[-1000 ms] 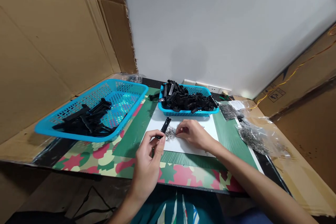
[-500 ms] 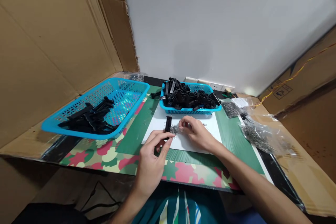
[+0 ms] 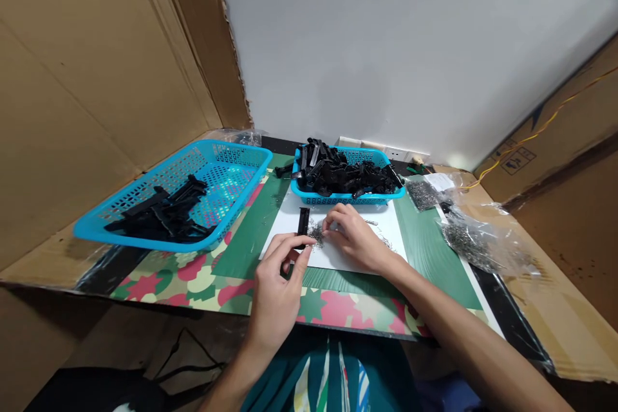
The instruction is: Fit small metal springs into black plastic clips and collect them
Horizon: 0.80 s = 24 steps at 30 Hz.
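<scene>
Pinched between the thumb and fingers of my left hand (image 3: 282, 270) is a black plastic part (image 3: 303, 221), a narrow bar standing up from my fingertips. Right beside it, a small pile of thin metal pins or springs (image 3: 316, 233) lies on a white sheet of paper (image 3: 277, 232); they are too small to tell which. My right hand (image 3: 355, 238) reaches to this pile with curled fingers, thumb and forefinger together at its right side. Whatever may be between those fingertips is too small to make out. More metal bits (image 3: 386, 243) are scattered on the paper beyond my right hand.
A blue basket (image 3: 241, 206) at left holds several black parts. Another blue basket (image 3: 347, 199) behind the paper is heaped with them. Plastic bags of metal bits (image 3: 466, 244) lie at right. Cardboard (image 3: 96, 64) stands at left, a white wall (image 3: 386, 32) behind.
The whole view has shifted slightly. My right hand stays at the metal pile, its fingers a little more closed. My left hand still holds the black part.
</scene>
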{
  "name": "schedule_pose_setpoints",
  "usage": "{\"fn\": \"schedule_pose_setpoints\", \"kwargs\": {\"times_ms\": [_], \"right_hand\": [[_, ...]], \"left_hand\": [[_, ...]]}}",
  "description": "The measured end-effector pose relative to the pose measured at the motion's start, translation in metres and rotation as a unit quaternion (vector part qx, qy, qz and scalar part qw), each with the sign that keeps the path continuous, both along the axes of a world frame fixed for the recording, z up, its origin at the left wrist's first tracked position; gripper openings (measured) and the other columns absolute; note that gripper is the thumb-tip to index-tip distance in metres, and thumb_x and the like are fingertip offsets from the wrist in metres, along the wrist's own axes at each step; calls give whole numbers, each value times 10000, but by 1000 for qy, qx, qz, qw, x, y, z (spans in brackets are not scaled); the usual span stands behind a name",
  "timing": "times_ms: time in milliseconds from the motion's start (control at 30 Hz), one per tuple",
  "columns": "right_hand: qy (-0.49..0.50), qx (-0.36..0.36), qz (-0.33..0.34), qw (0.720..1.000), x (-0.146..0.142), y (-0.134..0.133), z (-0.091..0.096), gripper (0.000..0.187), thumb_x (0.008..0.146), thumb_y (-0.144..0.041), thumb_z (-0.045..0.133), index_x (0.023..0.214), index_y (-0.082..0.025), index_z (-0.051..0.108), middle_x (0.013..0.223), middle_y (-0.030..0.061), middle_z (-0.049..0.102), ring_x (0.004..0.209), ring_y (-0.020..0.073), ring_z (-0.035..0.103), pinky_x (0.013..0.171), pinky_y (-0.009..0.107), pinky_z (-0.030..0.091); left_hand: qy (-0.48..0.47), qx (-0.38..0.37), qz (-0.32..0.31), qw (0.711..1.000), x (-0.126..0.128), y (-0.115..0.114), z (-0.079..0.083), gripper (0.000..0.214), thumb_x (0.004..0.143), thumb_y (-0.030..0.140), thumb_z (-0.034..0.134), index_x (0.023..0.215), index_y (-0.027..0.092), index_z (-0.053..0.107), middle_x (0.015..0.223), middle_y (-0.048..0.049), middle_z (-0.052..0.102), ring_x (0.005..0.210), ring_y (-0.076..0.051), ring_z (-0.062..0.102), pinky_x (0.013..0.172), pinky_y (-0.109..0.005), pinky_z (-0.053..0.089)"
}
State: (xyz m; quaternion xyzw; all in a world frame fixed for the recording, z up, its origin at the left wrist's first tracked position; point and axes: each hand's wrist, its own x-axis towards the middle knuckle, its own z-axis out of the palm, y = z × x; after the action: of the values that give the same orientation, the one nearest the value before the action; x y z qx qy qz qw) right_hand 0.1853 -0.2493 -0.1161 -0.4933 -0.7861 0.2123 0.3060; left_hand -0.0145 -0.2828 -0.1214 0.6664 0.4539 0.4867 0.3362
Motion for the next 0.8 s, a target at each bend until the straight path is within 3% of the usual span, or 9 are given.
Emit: {"fn": "schedule_pose_setpoints", "kwargs": {"times_ms": [267,500,800], "right_hand": [[42,-27,2,999,7,1,5,138,963,-68,658,924,-197,686,1093,61,613,1053,223,563,950,350,432],[154,-4,9,988,-1,-10,17,100,1020,-238,657,924,-212,660,1093,60,603,1049,209,590,949,345,462],[183,19,49,982,-12,-18,21,132,1036,-296,646,932,-217,664,1069,59,600,1018,198,617,939,338,501]], "left_hand": [[5,-6,0,1000,0,0,-1,151,1037,316,614,1042,220,729,1037,-21,639,728,-132,557,654,-274,417],[31,-8,-7,999,3,2,2,151,1028,314,622,1071,217,728,1033,-22,651,738,-134,556,668,-266,434],[21,-2,-5,1000,2,0,2,192,1043,353,587,988,205,696,984,-35,658,772,-161,581,688,-266,453]]}}
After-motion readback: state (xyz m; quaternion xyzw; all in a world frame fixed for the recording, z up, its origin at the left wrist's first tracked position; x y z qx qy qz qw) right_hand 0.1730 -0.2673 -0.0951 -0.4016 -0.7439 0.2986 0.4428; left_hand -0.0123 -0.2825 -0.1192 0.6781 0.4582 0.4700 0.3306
